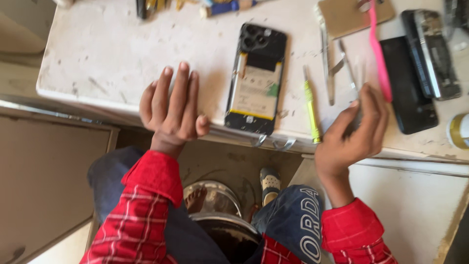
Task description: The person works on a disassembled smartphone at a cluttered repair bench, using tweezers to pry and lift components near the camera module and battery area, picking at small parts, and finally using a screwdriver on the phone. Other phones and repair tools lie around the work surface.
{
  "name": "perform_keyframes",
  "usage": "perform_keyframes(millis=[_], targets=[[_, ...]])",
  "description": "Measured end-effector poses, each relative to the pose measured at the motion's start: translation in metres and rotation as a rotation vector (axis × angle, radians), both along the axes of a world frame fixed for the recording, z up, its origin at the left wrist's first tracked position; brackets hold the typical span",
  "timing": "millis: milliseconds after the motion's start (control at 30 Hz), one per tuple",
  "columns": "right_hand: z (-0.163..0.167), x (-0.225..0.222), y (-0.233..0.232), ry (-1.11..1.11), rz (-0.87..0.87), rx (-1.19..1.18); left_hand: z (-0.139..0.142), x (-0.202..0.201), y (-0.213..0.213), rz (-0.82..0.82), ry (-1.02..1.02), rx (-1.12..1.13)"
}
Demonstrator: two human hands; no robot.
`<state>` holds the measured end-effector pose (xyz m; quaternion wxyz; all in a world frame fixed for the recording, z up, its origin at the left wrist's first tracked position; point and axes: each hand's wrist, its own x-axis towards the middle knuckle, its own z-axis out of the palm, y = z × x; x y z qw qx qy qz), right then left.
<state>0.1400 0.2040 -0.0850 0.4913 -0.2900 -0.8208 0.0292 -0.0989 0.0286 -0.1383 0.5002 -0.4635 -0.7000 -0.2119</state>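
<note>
An opened black phone (255,80) lies face down on the white worktable (112,54), its back cover off and its battery and inner parts showing. My left hand (171,105) rests flat on the table edge just left of the phone, fingers together, holding nothing. My right hand (354,134) hovers at the table's front edge to the right of the phone, fingers curled around a thin metal tool (360,80), possibly tweezers. A yellow-green screwdriver (310,108) lies between the phone and my right hand.
Metal tweezers (328,68) and a pink tool (378,54) lie right of the phone. Further right sit a black phone panel (408,88), another phone body (435,54) and a tan pad (349,15). Two metal drawer handles (273,143) hang under the edge.
</note>
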Motion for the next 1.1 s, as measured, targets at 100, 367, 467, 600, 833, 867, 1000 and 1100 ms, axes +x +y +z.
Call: perform_keyframes(millis=[100, 367, 467, 600, 833, 867, 1000, 1100], targets=[[0.0008, 0.0004, 0.001, 0.001, 0.017, -0.017, 0.0019, 0.0003, 0.0012, -0.001, -0.003, 0.003], [0.0064, 0.0002, 0.0034, -0.006, 0.071, 0.076, 0.0031, -0.0031, 0.0056, -0.005, 0.047, 0.039], [0.0071, -0.0003, 0.0038, 0.004, 0.107, 0.094, 0.0044, -0.0024, 0.0028, -0.01, 0.031, 0.004], [0.007, 0.0023, 0.0016, -0.012, 0.113, 0.074, 0.0066, -0.002, 0.002, -0.016, 0.018, -0.007], [0.0073, 0.0058, 0.0042, -0.043, 0.122, 0.095, 0.0043, 0.0013, 0.0011, 0.012, -0.024, -0.033], [0.0072, 0.0064, 0.0034, -0.04, 0.127, 0.08, 0.0041, 0.002, -0.0002, 0.013, -0.031, -0.04], [0.0065, 0.0064, 0.0019, -0.044, 0.108, 0.086, 0.0057, 0.0012, -0.0011, 0.001, -0.039, -0.056], [0.0069, 0.0047, 0.0029, -0.048, 0.088, 0.13, 0.0093, 0.0018, -0.0001, -0.022, -0.06, -0.056]])
